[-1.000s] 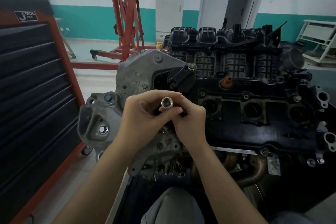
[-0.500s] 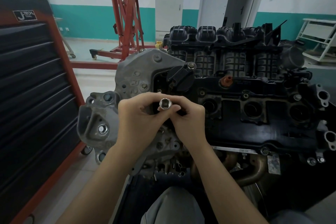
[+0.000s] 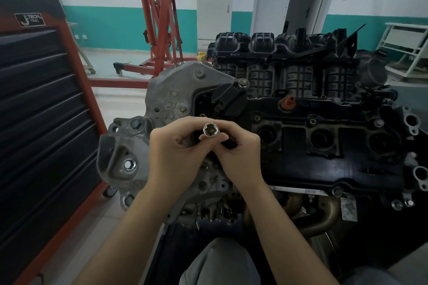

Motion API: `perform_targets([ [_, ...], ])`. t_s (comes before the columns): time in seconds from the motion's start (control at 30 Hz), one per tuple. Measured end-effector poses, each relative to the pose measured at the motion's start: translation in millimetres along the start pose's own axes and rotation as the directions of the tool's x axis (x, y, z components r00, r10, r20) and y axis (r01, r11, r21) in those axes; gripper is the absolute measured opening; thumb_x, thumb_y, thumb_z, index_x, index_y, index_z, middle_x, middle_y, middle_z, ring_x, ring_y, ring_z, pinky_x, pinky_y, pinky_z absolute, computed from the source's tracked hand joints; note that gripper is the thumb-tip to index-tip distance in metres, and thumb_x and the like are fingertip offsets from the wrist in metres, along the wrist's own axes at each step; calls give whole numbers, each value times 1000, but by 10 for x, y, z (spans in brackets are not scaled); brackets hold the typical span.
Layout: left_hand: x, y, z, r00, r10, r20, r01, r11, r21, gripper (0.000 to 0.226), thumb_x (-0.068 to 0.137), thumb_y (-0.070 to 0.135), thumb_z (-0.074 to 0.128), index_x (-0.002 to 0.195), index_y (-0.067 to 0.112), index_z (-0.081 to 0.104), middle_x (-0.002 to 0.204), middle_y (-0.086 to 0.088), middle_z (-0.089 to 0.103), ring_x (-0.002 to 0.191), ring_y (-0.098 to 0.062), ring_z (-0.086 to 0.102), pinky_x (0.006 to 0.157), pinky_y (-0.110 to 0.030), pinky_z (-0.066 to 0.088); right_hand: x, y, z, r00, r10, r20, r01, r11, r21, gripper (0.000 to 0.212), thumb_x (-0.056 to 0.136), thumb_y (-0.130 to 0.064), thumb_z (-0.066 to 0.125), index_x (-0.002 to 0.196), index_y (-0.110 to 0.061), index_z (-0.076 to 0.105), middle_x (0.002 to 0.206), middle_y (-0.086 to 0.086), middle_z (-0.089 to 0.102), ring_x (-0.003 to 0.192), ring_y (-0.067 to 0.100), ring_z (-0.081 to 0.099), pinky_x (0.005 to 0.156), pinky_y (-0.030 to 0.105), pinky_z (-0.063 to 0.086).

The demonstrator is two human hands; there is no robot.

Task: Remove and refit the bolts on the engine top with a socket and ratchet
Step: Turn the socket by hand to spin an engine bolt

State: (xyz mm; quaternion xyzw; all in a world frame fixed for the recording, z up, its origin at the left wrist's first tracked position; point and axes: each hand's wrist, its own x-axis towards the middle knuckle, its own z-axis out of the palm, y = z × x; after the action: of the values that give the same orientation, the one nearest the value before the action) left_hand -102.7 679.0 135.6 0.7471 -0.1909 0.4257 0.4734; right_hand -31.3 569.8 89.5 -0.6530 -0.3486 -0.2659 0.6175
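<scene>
A shiny steel socket (image 3: 211,130) faces me with its hex opening up, held above the left end of the engine's black top cover (image 3: 347,162). My left hand (image 3: 176,152) and my right hand (image 3: 238,152) both pinch the socket with fingertips curled round it. Whatever sits below the socket is hidden by my fingers; no ratchet handle shows. Bolt heads stand on the cover, one by the oil cap (image 3: 242,81) and one at the front edge (image 3: 336,191).
A black and orange tool cabinet (image 3: 46,122) stands close on the left. A red engine hoist (image 3: 159,30) and a grey electrical cabinet (image 3: 214,4) are behind. The grey timing cover (image 3: 176,92) and the black intake manifold (image 3: 278,58) flank the work spot.
Both hands with the socket have shifted slightly up and away from me; the grip looks the same.
</scene>
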Motion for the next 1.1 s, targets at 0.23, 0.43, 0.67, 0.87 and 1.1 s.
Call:
perform_targets([
  [0.23, 14, 14, -42, 978, -105, 182, 151, 952, -265, 28, 78, -13, 67, 101, 3, 69, 93, -5, 74, 95, -13, 69, 84, -19, 51, -6, 16, -20, 999, 33, 35, -33, 999, -7, 20, 84, 4, 65, 102, 1, 71, 97, 4, 72, 94, 11, 68, 83, 25, 53],
  [0.43, 8, -3, 20, 1000, -24, -19, 24, 1000, -1, 20, 70, 4, 81, 87, 10, 73, 84, 2, 72, 82, -10, 69, 78, -22, 54, -5, 5, -4, 1000, 15, 3, -15, 1000, 6, 22, 81, 8, 69, 102, 0, 71, 99, 6, 73, 98, 12, 69, 86, 29, 54],
  [0.67, 5, 12, -16, 986, -43, 160, 69, 985, -160, 29, 78, -12, 68, 101, 5, 70, 98, -3, 72, 96, -10, 68, 85, -19, 51, -11, 16, -18, 1000, 18, 23, -17, 1000, -13, 19, 82, 8, 64, 96, -2, 72, 94, -2, 71, 91, 7, 68, 81, 24, 53],
  [0.87, 2, -4, 9, 998, -47, -39, 47, 999, 0, 18, 71, 4, 80, 87, 8, 74, 84, 0, 73, 83, -10, 70, 77, -20, 53, -11, 0, -3, 1000, 6, -3, -6, 1000, -2, 23, 82, 4, 69, 104, -1, 71, 100, 6, 73, 98, 11, 68, 86, 29, 54],
  [1.1, 34, 15, -37, 984, -84, 157, 117, 970, -214, 32, 78, -12, 68, 101, 9, 70, 95, 1, 75, 96, -9, 69, 84, -18, 51, -13, 25, -10, 1000, 24, -3, -24, 1000, -17, 18, 83, 3, 67, 100, -2, 71, 92, -2, 71, 89, 4, 68, 79, 20, 52],
])
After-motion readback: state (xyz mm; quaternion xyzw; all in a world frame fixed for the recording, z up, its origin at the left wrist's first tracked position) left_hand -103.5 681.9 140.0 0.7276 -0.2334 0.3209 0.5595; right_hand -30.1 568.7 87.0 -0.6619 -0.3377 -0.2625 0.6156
